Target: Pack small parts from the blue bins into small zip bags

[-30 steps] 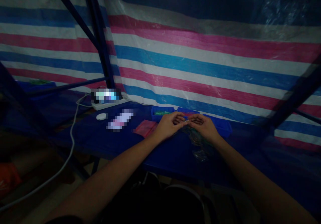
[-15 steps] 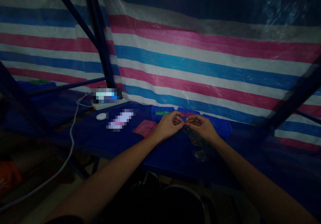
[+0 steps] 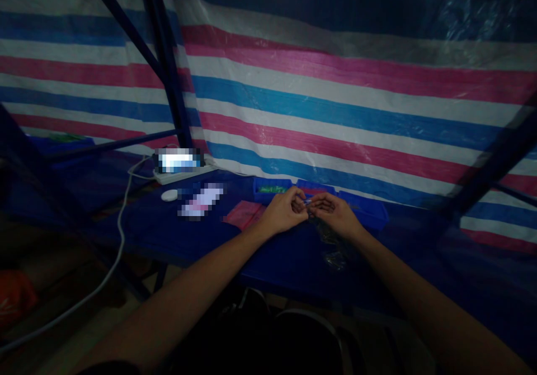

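My left hand (image 3: 287,210) and my right hand (image 3: 334,211) meet above the blue table, fingertips almost touching. Both hands are closed in a pinch. Between them shows a small whitish-blue piece (image 3: 307,201), too small and dark to name. Under my right hand lie crumpled clear plastic bags (image 3: 334,258). A pink-red flat packet (image 3: 243,214) rests beside my left wrist. Just behind the hands stand blue bins: one with green contents (image 3: 272,189), one with red contents (image 3: 315,191), and another (image 3: 375,212) at the right, partly hidden by my right hand.
On the left of the blue table (image 3: 146,226) are a white power strip (image 3: 184,173), a round white object (image 3: 169,195) and blurred-out items. A white cable (image 3: 120,240) hangs over the left side. Blue metal posts (image 3: 170,78) and a striped plastic sheet (image 3: 335,95) stand behind.
The fingers of both hands have shifted slightly around the small piece, and the hands have barely moved. The bins, packet and bags stay where they were.
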A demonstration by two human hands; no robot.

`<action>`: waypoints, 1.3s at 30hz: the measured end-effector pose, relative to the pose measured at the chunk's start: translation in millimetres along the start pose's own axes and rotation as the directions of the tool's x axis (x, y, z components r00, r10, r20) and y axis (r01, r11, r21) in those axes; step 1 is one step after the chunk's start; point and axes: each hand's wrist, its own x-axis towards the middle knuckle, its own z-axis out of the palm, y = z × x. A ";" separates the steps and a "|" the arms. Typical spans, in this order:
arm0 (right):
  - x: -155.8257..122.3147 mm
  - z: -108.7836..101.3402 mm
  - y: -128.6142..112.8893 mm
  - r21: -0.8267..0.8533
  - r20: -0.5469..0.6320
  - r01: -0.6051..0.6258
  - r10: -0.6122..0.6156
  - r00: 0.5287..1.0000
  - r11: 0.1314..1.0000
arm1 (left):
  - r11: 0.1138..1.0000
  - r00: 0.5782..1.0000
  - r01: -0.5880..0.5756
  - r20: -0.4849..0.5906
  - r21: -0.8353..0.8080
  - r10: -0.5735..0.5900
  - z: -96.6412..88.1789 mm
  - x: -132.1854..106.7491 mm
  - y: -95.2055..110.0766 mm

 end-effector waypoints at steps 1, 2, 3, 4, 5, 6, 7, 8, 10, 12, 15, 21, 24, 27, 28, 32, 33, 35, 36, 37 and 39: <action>-0.1 0.5 -0.2 -0.007 -0.005 0.002 -0.002 1.000 1.000 | 1.000 1.000 0.004 0.006 0.004 -0.004 -0.1 0.0 0.3; -0.2 1.0 -0.5 -0.014 -0.008 0.004 -0.004 1.000 1.000 | 1.000 1.000 0.009 0.012 0.011 -0.009 -0.1 0.0 0.5; -0.3 1.7 -0.8 -0.020 -0.009 0.005 -0.005 1.000 1.000 | 1.000 1.000 0.014 0.017 0.020 -0.014 -0.2 0.0 0.6; -0.5 2.3 -1.3 -0.026 -0.009 0.005 -0.006 1.000 1.000 | 0.999 1.000 0.018 0.024 0.028 -0.019 -0.2 0.0 0.8; -0.7 2.9 -1.8 -0.030 -0.008 0.005 -0.005 1.000 1.000 | 0.999 0.999 0.020 0.030 0.032 -0.021 -0.3 0.0 1.0; -0.8 3.3 -2.2 -0.032 -0.004 0.005 -0.005 1.000 0.999 | 0.999 0.999 0.021 0.036 0.033 -0.023 -0.4 -0.1 1.4; -1.0 3.6 -2.4 -0.032 0.001 0.004 -0.004 1.000 0.999 | 0.999 0.999 0.024 0.041 0.031 -0.025 -0.5 -0.1 1.8; -1.1 3.6 -2.5 -0.031 0.007 0.003 -0.003 1.000 1.000 | 0.999 0.999 0.026 0.046 0.025 -0.027 -0.5 -0.2 2.2; -1.1 3.1 -1.8 -0.029 0.027 -0.002 0.003 1.000 1.000 | 1.000 0.998 0.028 0.051 0.010 -0.029 -0.5 -0.2 3.0; -0.9 2.5 -0.4 -0.030 0.039 -0.006 0.008 0.999 1.000 | 1.000 0.998 0.023 0.054 -0.001 -0.023 -0.2 -0.1 3.5; -0.4 3.0 1.3 -0.041 0.038 -0.005 0.006 0.999 0.999 | 1.000 0.999 0.014 0.047 -0.003 -0.014 0.1 -0.2 3.6; -0.7 6.9 -2.4 -0.050 0.027 0.002 -0.001 1.000 0.999 | 0.999 0.999 0.000 0.054 -0.052 0.002 0.0 -0.3 1.9; 0.0 5.5 -2.8 -0.032 -0.003 0.012 -0.012 1.000 0.999 | 0.997 1.000 0.001 0.011 -0.077 0.000 0.7 1.2 -1.2; 2.2 1.7 0.5 -0.015 -0.041 0.014 -0.014 0.999 1.000 | 0.996 1.000 -0.010 -0.022 -0.088 0.008 1.1 2.8 -4.7; 2.9 0.5 1.8 -0.002 -0.049 0.014 -0.014 0.999 1.000 | 0.996 1.000 -0.016 -0.017 -0.090 0.015 0.9 3.1 -5.4; 3.8 -1.3 1.8 0.050 -0.079 0.015 -0.011 0.997 0.999 | 0.996 1.000 -0.016 0.001 -0.090 0.016 -1.8 2.8 -4.4; 3.4 -1.0 0.2 0.060 -0.089 0.008 -0.002 0.996 0.998 | 0.996 1.000 -0.008 -0.004 -0.088 0.008 -2.6 2.6 -3.3; 2.2 0.2 -3.8 0.074 -0.114 -0.013 0.021 0.993 0.997 | 0.996 1.000 0.005 -0.015 -0.086 -0.006 -3.7 2.1 -0.8; 1.6 0.8 -5.7 0.076 -0.126 -0.023 0.032 0.991 0.997 | 0.996 1.000 0.008 -0.020 -0.090 -0.010 -3.9 1.9 0.1; 1.1 1.3 -7.3 0.075 -0.137 -0.029 0.039 0.990 0.997 | 0.995 1.000 0.009 -0.025 -0.097 -0.012 -3.9 1.9 0.8; 0.6 1.8 -8.9 0.064 -0.151 -0.032 0.041 0.988 0.997 | 0.994 0.999 0.009 -0.046 -0.113 -0.014 -3.5 2.4 0.6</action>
